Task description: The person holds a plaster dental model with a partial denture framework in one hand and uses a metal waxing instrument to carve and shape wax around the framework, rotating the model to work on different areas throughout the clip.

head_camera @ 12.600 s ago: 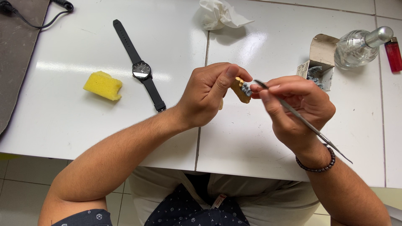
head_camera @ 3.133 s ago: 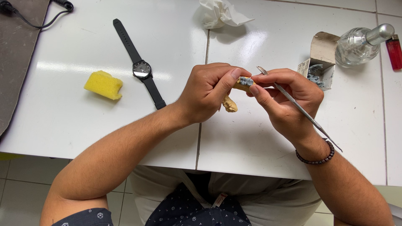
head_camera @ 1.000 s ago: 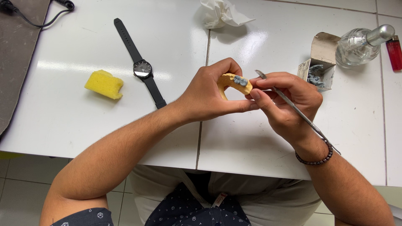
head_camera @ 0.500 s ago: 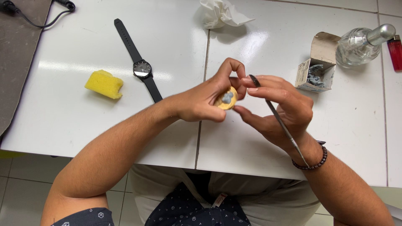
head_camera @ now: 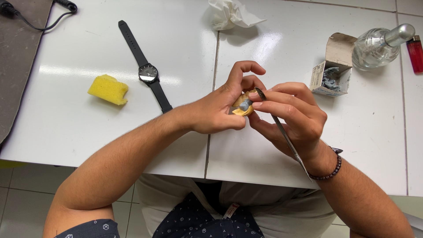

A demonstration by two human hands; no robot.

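My left hand (head_camera: pixel 220 108) pinches a small yellow model piece (head_camera: pixel 241 105) with a grey lump on it, held above the white tiled table (head_camera: pixel 88 128). My right hand (head_camera: pixel 293 117) holds a thin metal tool (head_camera: pixel 282 132) like a pen. Its flat tip touches the top of the yellow piece beside the grey lump. The tool's long handle runs back over my right wrist, which wears a dark bead bracelet (head_camera: pixel 331 166).
A black wristwatch (head_camera: pixel 147 70) and a yellow sponge (head_camera: pixel 108 89) lie to the left. A crumpled tissue (head_camera: pixel 231 14) is at the top. An open small cardboard box (head_camera: pixel 332 66), a glass bottle (head_camera: pixel 379 42) and a red lighter (head_camera: pixel 415 53) sit at the right. A black cable (head_camera: pixel 35 11) lies top left.
My left hand has turned the yellow piece and lowered it a little, raising its forefinger. The tool's tip has stayed at the piece, with the handle now steeper.
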